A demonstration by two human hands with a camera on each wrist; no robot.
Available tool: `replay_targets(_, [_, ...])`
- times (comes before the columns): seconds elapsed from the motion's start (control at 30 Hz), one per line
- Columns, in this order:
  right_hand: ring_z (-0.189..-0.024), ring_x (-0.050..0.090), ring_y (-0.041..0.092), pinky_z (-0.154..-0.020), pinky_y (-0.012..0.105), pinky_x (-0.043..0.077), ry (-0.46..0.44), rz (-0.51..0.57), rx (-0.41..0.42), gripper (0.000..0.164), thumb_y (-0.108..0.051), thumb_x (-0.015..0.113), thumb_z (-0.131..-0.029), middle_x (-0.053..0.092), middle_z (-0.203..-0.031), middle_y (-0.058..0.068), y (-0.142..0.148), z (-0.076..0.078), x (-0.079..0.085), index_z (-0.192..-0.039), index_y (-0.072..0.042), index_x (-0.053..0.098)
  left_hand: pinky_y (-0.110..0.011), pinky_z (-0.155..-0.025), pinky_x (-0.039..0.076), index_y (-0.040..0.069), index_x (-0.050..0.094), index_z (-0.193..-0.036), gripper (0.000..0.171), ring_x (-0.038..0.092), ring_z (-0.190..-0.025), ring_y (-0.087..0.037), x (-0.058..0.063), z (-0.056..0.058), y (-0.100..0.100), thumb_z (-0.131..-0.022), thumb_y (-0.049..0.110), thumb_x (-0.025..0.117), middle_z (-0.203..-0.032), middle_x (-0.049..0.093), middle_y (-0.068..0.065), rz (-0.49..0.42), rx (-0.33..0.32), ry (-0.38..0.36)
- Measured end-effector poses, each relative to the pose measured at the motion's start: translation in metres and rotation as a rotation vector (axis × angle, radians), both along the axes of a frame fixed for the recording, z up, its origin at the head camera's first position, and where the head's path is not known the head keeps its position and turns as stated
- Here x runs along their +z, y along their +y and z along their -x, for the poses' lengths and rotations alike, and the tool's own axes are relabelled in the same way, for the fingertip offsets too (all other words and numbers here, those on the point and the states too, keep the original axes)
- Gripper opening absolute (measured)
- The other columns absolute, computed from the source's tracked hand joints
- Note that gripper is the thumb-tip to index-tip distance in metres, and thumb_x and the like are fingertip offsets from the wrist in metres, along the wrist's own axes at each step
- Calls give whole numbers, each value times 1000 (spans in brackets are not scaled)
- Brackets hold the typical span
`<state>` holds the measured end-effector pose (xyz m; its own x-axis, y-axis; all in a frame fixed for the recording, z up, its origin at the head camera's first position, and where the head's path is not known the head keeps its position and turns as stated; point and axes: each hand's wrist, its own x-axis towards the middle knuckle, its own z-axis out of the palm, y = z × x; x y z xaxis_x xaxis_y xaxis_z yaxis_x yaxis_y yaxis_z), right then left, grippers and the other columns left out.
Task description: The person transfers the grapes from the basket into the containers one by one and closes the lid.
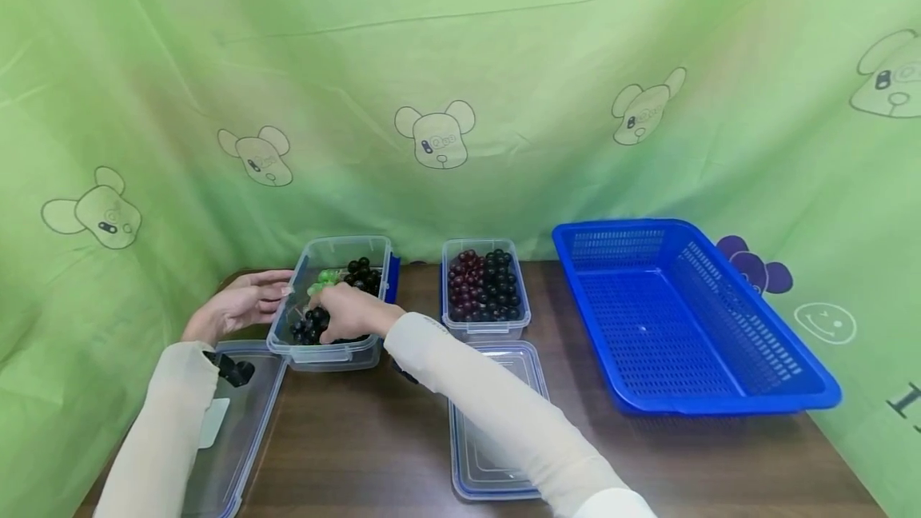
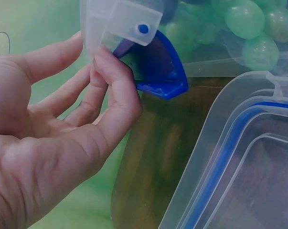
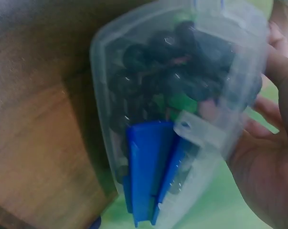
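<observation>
On the left of the table stands a clear plastic container (image 1: 327, 354) with blue latches, holding green grapes (image 1: 321, 281) and bunches of dark grapes (image 1: 363, 276). My left hand (image 1: 241, 306) is at its left side, thumb bent and fingertips gripping the rim beside a hanging blue latch (image 2: 160, 67). Inside the container, my right hand (image 1: 352, 312) holds a bunch of black grapes (image 1: 309, 328) between curled thumb and fingers. The right wrist view shows the container blurred, with its unfastened blue latch (image 3: 151, 167).
A second clear container (image 1: 485, 328), filled with red and black grapes, stands in the middle. Below it lies a clear lid (image 1: 496, 466), partly under my right sleeve. Another lid (image 1: 248, 430) is under my left forearm. A blue plastic basket (image 1: 669, 342) sits at the right, before a green curtain (image 1: 504, 46).
</observation>
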<state>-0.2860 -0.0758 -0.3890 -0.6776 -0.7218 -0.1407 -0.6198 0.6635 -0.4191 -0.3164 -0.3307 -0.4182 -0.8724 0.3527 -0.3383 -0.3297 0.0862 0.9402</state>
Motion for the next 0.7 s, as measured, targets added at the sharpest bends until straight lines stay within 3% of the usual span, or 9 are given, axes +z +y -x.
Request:
replay_targets(0.3, [-127,65,14,-105,25,55,24,-2,40,59,-21,78,-97,61,-153,-1,-6,-1,-15,-151,-17,57,-27,-77,63,0,25,-164,66,74,-85,-6,-2,-1,-1,-107,8,58,-99,79,5,-24,7,-3])
replay_targets(0.47, [-136,61,16,-107,26,54,12,30,31,57,-20,78,-96,61,-152,-1,-2,-3,-16,-150,-17,58,-27,-77,63,1,24,-165,66,74,-85,-6,-2,-1,-2,-108,8,57,-99,79,6,-22,2,-4])
replay_targets(0.7, [-134,62,16,-105,25,54,-10,64,33,49,-13,78,-96,65,-146,-1,1,-5,-13,-142,-18,63,-27,-77,63,1,23,-165,65,74,-85,-6,-2,-1,-2,-109,8,55,-99,78,7,-23,8,-1])
